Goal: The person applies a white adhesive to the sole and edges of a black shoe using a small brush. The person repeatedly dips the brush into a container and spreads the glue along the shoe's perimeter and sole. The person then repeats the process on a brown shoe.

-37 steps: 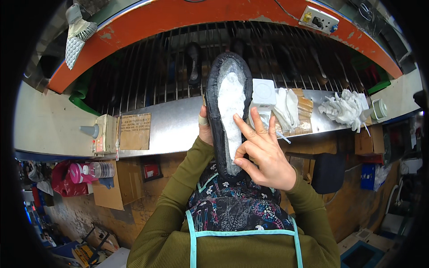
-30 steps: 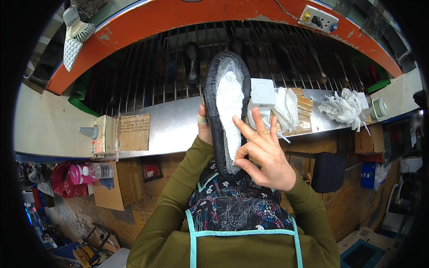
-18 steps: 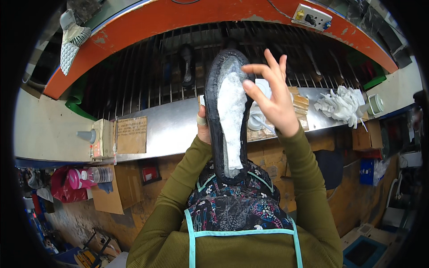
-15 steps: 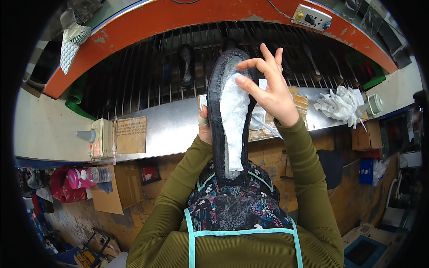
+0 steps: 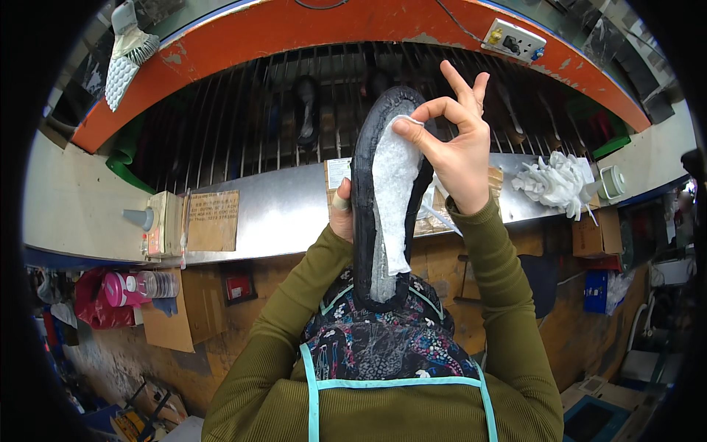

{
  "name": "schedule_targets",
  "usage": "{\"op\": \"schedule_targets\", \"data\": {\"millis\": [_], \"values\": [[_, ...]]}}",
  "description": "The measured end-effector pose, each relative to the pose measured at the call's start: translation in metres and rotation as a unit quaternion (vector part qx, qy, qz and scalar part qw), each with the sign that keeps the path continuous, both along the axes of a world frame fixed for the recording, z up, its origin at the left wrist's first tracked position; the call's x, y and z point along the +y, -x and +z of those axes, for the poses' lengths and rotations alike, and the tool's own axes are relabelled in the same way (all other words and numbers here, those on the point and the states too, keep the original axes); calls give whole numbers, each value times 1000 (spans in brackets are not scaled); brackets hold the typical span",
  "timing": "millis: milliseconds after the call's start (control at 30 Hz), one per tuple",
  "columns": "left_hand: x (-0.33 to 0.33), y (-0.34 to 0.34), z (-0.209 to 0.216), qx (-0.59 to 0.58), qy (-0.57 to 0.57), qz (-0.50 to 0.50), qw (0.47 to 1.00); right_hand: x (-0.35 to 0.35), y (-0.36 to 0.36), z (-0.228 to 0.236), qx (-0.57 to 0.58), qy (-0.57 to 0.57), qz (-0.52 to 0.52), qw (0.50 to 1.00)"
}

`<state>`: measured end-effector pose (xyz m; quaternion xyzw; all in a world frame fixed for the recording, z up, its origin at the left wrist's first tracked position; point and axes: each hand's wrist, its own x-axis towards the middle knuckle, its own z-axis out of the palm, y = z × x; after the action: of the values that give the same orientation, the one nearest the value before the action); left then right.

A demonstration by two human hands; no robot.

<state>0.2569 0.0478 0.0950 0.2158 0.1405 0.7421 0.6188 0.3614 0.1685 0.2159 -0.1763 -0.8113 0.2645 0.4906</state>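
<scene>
On the left of the shiny metal bench (image 5: 276, 210) are a cream box with a grey cone (image 5: 140, 219) and a flat brown card (image 5: 215, 221). On the right sit a crumpled white heap (image 5: 556, 184) and a pale green cup (image 5: 611, 182). Dark metal bars (image 5: 243, 121) run along the far side, with an orange frame (image 5: 309, 38) beyond them. Another brown card (image 5: 494, 184) lies behind the right hand (image 5: 426, 125), partly hidden, and a thin white stick (image 5: 442, 218) pokes out nearby. The black shoe (image 5: 362, 214), bottom side up, is held in front of the bench's middle. Its long side runs from near to far, the far end tipping a bit right. The wide round end is far, and the narrow end is near, just over the flowered apron (image 5: 390, 353). The left hand (image 5: 341, 210) grips its left edge, thumb showing, other fingers hidden. The right thumb and pointing finger pinch the far end of a soft white strip (image 5: 392, 191); two other fingers stick up. The strip's near end slants toward the shoe's right edge. Shiny metal shows between the left hand and the first card, so there is room there; the right side is more crowded.
</scene>
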Motion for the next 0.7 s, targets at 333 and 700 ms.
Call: {"op": "schedule_targets", "data": {"millis": [333,700], "values": [[-7,-1,-5,9,12,-10,1000,-4,1,-5,-58,-3,-80,995],[-15,0,2,-7,24,0,1000,-67,-47,-12,-127,-97,69,985]]}}
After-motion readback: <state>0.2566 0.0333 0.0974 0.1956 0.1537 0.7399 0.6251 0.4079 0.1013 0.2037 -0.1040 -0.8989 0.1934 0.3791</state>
